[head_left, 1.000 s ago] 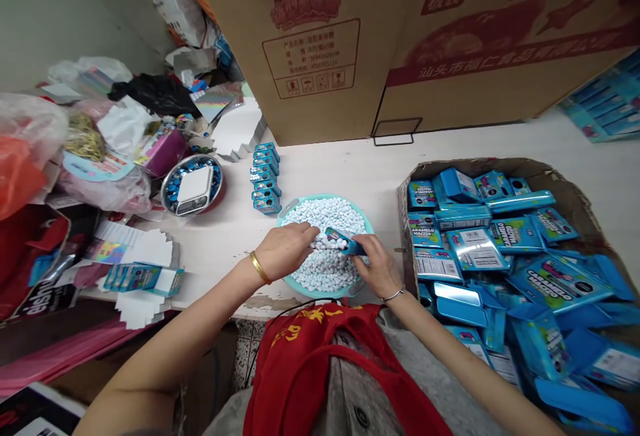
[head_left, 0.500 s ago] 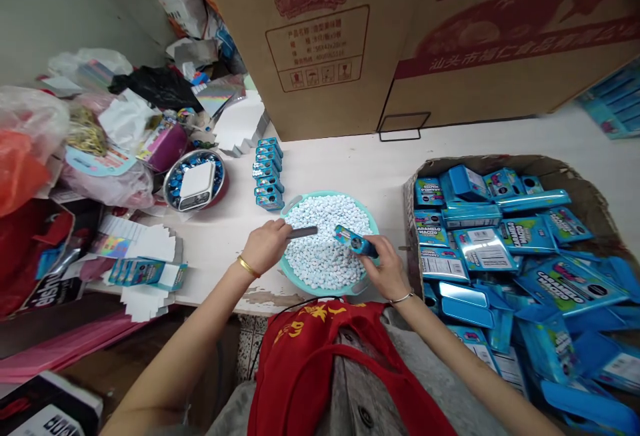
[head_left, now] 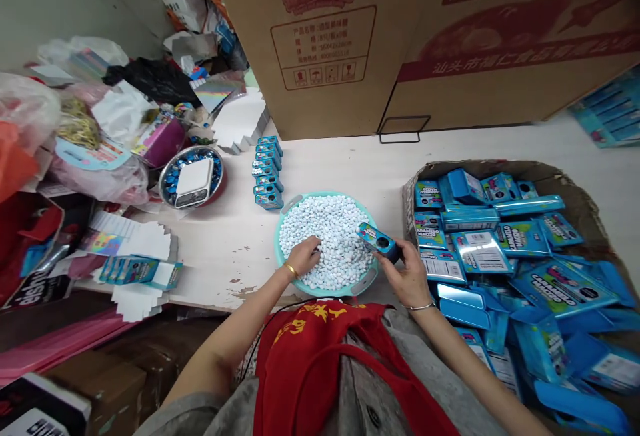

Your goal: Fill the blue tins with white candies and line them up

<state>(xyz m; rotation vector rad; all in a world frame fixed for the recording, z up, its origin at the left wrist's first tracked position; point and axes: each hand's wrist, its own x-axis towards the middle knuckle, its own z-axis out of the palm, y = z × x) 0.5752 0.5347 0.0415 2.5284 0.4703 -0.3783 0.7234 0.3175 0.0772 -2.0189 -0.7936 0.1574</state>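
Left hand [head_left: 304,257]: half closed, my fingers pressed into the white candies [head_left: 340,236]; I can't tell whether any are caught under them.
Right hand [head_left: 407,276]: closed around a small blue tin [head_left: 379,241], gripping it.
Tin: in my right hand, tilted over the right side of a round teal basin [head_left: 320,287], with a dark round spot on its face.
Risk: the tin's tilt could tip out anything inside if it is open, which I can't confirm. A rough scoop could also push candies over the basin's rim onto the counter [head_left: 350,163].
Basin: heaped with the white candies, which fill most of it.
Cardboard tray: at my right, this tray [head_left: 500,164] holds a jumble of blue tins and flat blue pieces.
Steel bowl: left of the basin, this bowl [head_left: 167,186] holds blue pieces, with a white box [head_left: 194,183] lying on them.
Counter: a double row of stacked blue tins [head_left: 267,166] stands just beyond the basin.
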